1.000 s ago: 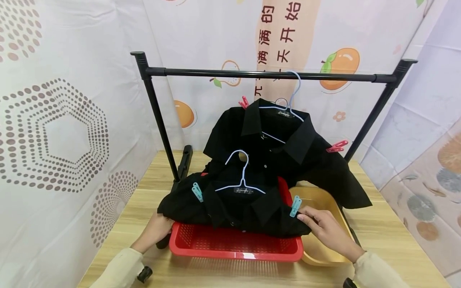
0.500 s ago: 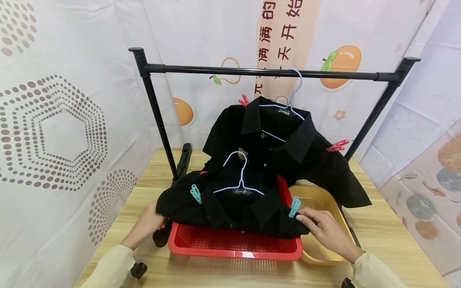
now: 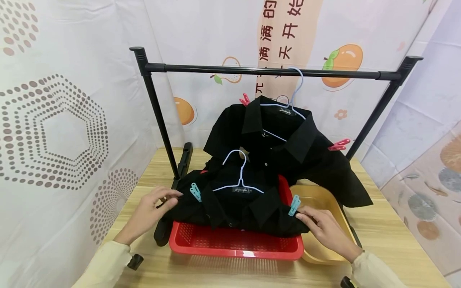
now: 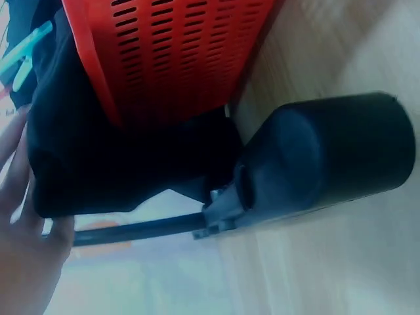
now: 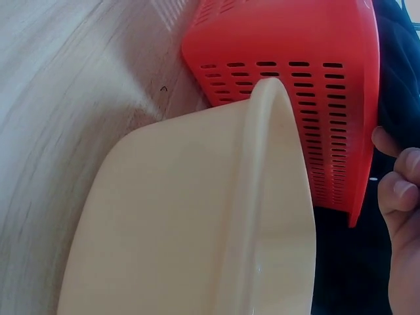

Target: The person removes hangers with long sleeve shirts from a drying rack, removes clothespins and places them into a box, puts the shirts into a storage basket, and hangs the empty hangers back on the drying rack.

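Surface: pale wood-grain table (image 3: 385, 230); patterned curtain (image 3: 201, 30) behind, printed with fruit and brown characters; similar hangings at both sides.

Surroundings: black rack (image 3: 201, 68) spans the table; rear black shirt (image 3: 230, 128) hangs from its crossbar on a blue hanger (image 3: 298, 90), red clips (image 3: 338, 145) at both shoulders, directly behind the work; red basket (image 3: 237, 253) stands in front, the rack's left foot (image 3: 162, 234) beside it; yellow basin (image 3: 329, 262) sits just right of the basket, contact uncertain.

Front black shirt (image 3: 234, 212) lies across the basket, covering its back part; its pale hanger (image 3: 242, 168) is in the collar, hook upright, clear of the crossbar; blue clips (image 3: 195, 192) at both shoulders.

Hands: left hand (image 3: 149, 210) extends relaxed fingers to the left sleeve, thumb apart, gripping nothing; right hand (image 3: 329, 232) pinches the right sleeve beside its clip.
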Tool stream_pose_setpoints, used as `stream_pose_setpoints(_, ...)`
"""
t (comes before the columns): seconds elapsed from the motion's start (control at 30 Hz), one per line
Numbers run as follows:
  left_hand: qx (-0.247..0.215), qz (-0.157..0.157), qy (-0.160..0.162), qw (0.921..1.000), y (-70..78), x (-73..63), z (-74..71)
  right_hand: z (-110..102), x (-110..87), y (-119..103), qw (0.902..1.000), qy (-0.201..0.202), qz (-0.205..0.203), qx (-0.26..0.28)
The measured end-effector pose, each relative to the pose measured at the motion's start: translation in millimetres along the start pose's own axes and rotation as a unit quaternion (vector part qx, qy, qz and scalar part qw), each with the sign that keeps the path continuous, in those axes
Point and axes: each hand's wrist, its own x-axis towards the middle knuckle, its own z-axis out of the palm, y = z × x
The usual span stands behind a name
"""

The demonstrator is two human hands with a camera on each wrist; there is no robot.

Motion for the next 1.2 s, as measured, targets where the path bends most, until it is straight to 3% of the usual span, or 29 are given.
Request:
stream_pose_setpoints(0.1, 0.001, 0.044, -0.048, 0.9979, 2.7, 2.8, 2.3, -1, 0.5, -1, 1.0000, 0.002, -0.001, -0.001)
stream_pose_setpoints(0.4, 0.016, 0.110, -0.058, 0.9921, -1.0, 6.2, 12.1, -1, 2.5, -4, 1.0000, 0.003, -0.007, -0.005)
stream_pose_setpoints(0.7, -0.050, 0.133, -0.061, 0.9880, 1.3, 4.8, 11.8, 1, 1.4, -3, 1.0000, -0.002, 0.005, 0.000)
stream_pose_setpoints(0.93, -0.054, 0.142, -0.040, 0.9876, 3.3, 3.4, 11.3, -8, 8.3, -5, 0.9983, 0.003, 0.057, 0.005)
stream_pose_setpoints(1.2, -0.042, 0.133, -0.037, 0.9896, 3.9, 1.5, 11.5, -20, 20.5, -16, 0.9973, 0.001, 0.057, 0.046)
